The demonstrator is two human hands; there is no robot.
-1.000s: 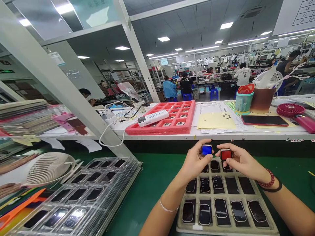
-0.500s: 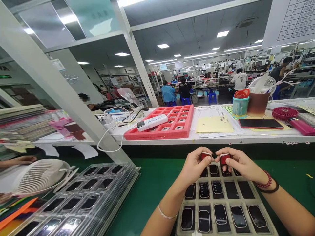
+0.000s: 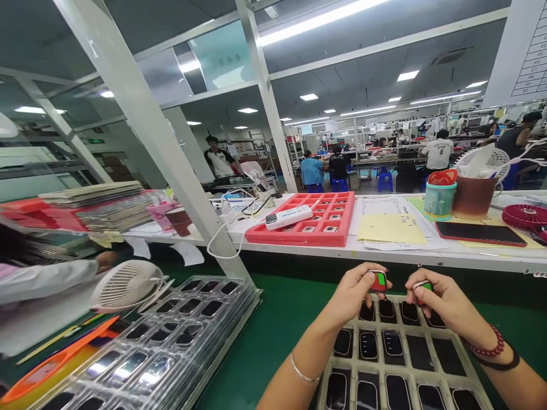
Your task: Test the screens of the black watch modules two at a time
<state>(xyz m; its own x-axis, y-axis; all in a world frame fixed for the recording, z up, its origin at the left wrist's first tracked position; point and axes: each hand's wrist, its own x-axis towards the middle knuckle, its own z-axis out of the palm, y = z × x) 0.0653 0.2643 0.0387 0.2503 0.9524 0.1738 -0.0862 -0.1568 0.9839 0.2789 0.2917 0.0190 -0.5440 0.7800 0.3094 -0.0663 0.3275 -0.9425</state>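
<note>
My left hand (image 3: 356, 290) is closed on a smartwatch body (image 3: 379, 281) whose lit screen shows red and green. In my right hand (image 3: 440, 296) is a second smartwatch body (image 3: 424, 287), its screen also partly green and half covered by my thumb. Both hands are raised over the far end of a pale compartment tray (image 3: 380, 367). Dark-screened watch bodies lie in many of its compartments, and two in the middle row hold only dark pads. One watch in the tray (image 3: 368, 345) shows small white text on its screen.
Stacked clear plastic trays (image 3: 188, 341) of watch bodies stand left on the green mat (image 3: 282, 302). A white fan (image 3: 127, 286) and a co-worker's sleeve (image 3: 47, 279) lie beyond. On the shelf sit a red foam tray (image 3: 299, 233), papers (image 3: 391, 228), a phone (image 3: 481, 233) and cups (image 3: 474, 196).
The view has swung left. The watch screens went from plain red to showing green, and my hands have moved slightly further apart. The co-worker's arm at left has shifted.
</note>
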